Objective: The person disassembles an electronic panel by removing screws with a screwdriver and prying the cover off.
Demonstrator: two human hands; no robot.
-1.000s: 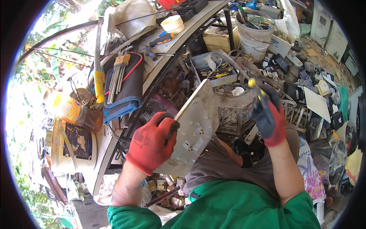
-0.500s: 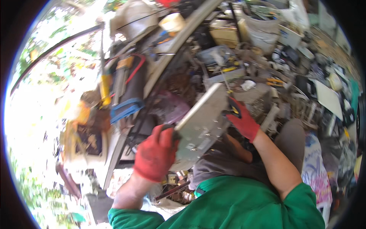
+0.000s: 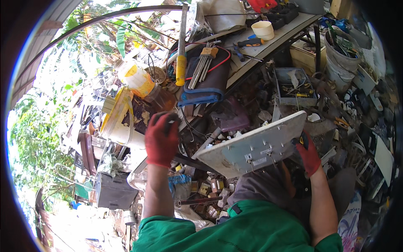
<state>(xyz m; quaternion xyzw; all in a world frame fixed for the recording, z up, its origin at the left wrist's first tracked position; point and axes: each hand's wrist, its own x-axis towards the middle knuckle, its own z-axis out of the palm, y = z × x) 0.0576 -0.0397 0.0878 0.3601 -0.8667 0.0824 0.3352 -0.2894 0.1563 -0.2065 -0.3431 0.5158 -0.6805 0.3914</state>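
A flat pale panel (image 3: 256,149) with rows of small metal studs and white labels on its face lies tilted over my lap. At its right edge my right hand (image 3: 308,156), in a red glove with dark fingertips, is closed around a black-and-yellow handle (image 3: 302,140); the tool's working end is hard to make out. My left hand (image 3: 161,138), gloved alike, is raised clear of the panel's left end beside the bench. Its fingers are loosely curved and somewhat apart, with nothing visible in them.
On the bench (image 3: 268,48) lie a yellow-handled tool (image 3: 181,69), a dark cloth roll with metal rods (image 3: 203,67), an orange-and-black screwdriver (image 3: 251,42) and a cream cup (image 3: 262,30). A grey tool tray (image 3: 296,101), a bucket (image 3: 342,59) and scattered scrap lie beyond the panel.
My left hand has let go of the panel's left edge and risen away from it. The panel now lies flatter and farther right in view. My right hand still grips the black-and-yellow handle.
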